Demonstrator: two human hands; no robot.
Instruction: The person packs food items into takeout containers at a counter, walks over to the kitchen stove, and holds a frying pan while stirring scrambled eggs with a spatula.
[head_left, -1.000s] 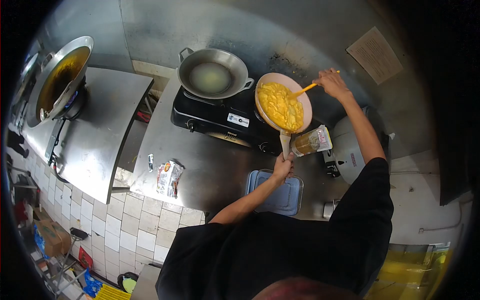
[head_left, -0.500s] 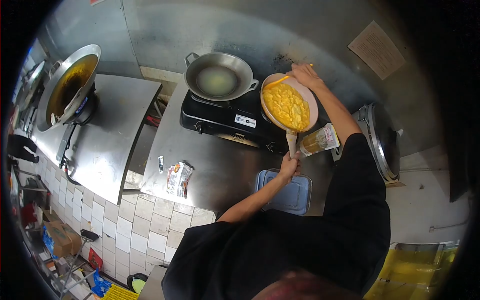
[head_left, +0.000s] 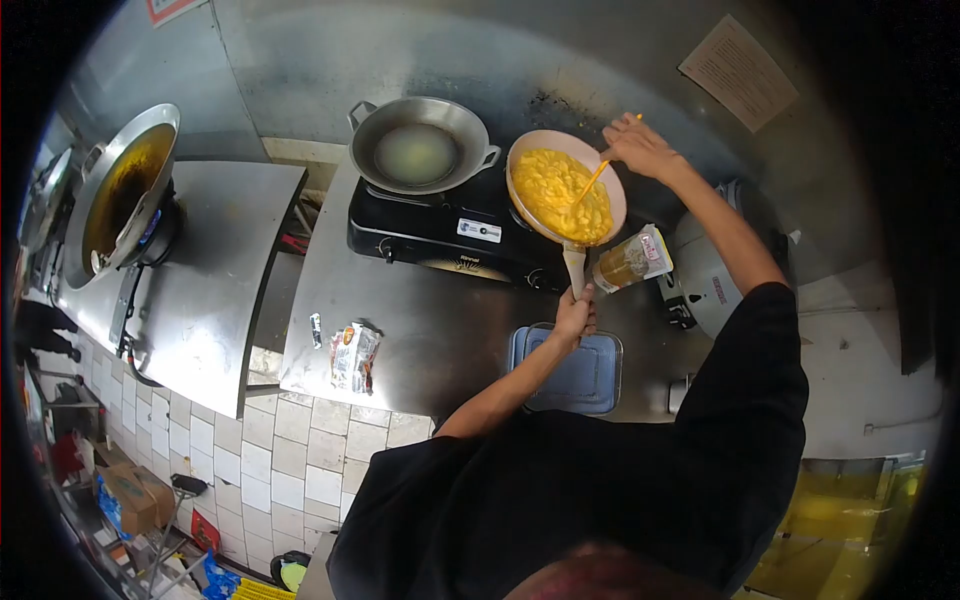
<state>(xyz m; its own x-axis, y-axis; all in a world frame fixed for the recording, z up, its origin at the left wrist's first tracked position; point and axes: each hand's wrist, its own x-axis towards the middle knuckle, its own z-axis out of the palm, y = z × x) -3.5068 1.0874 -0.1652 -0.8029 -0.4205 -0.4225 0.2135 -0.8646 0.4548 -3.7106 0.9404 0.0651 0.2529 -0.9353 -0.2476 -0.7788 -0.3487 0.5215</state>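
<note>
My left hand [head_left: 574,315] is wrapped round the pale handle of a frying pan [head_left: 614,192] with a pinkish inside. Soft yellow scrambled egg [head_left: 556,183] fills much of the pan, which sits at the right end of a black gas stove [head_left: 425,240]. Above the pan's right rim, my right hand [head_left: 643,148] grips a thin orange stick-like utensil [head_left: 594,181]. Its lower end is in the egg; whether it is a chopstick or a slim spatula, I cannot tell. A clear pouch [head_left: 628,262] with brownish contents lies just right of the pan handle.
On the stove's left burner stands a metal wok [head_left: 470,130] with cloudy liquid. Below the pan are lidded blue containers [head_left: 575,375]; a torn packet [head_left: 354,358] lies farther left. A large wok [head_left: 112,200] stands on the left table, and a round metal cooker [head_left: 715,270] at right.
My right hand has shifted right, and the utensil has swung from the pan's far left rim into the egg on the right. My left hand stays on the handle. The camera view has shifted slightly.
</note>
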